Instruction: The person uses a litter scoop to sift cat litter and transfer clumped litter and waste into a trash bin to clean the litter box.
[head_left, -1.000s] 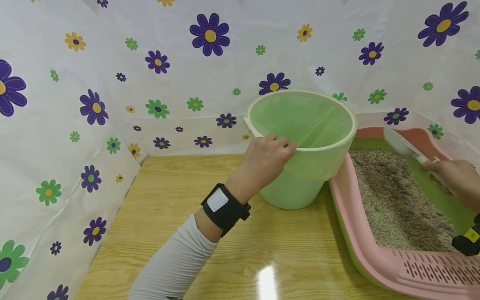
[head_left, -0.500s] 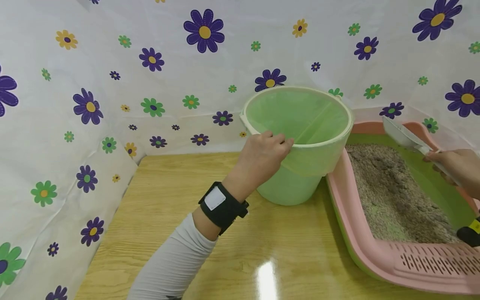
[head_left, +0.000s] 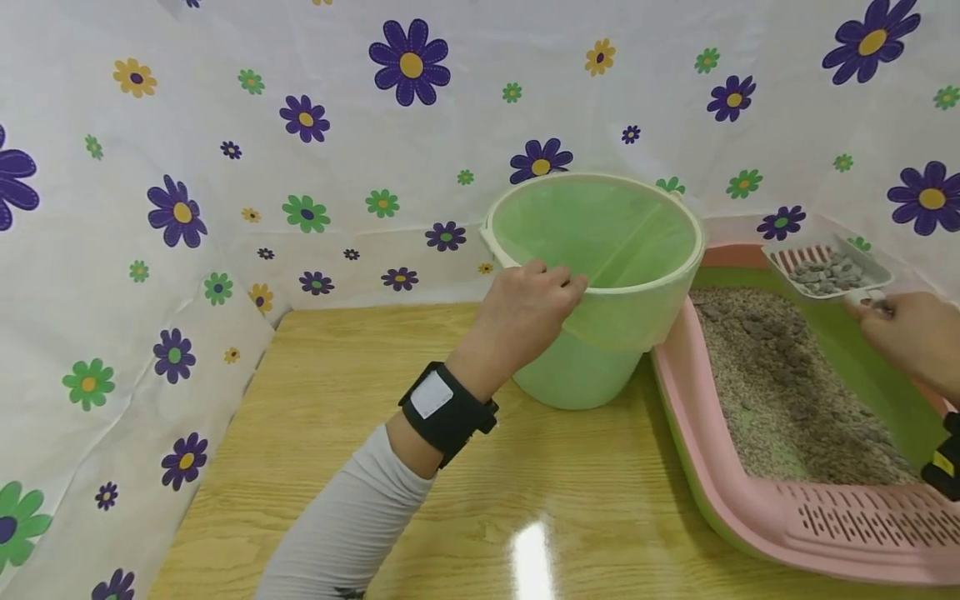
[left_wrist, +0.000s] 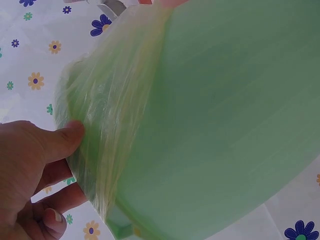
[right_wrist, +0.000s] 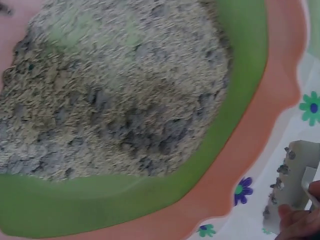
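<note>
My left hand (head_left: 528, 308) grips the near rim of a light green bin (head_left: 577, 379), lined with a thin see-through bag (head_left: 626, 321) folded over its edge. Seen from the left wrist, the thumb lies on the bag (left_wrist: 115, 110) and the fingers reach around behind. My right hand (head_left: 911, 333) holds a white slotted litter scoop (head_left: 873, 268) by its handle. Grey clumps (head_left: 828, 273) lie in the scoop, which hovers over the far part of a litter box (head_left: 701, 408). The right wrist view shows the scoop (right_wrist: 300, 160) at its right edge.
Brownish-grey litter (head_left: 780, 375) covers much of the green base, inside the pink rim. The bin stands against the box's left side on a wooden table (head_left: 360, 400). A flower-patterned sheet (head_left: 337, 183) rises behind and at the left.
The scoop has turned from nearly edge-on to level, so its slots and grey clumps show. My left hand stays on the bin rim. The whole view has shifted slightly.
</note>
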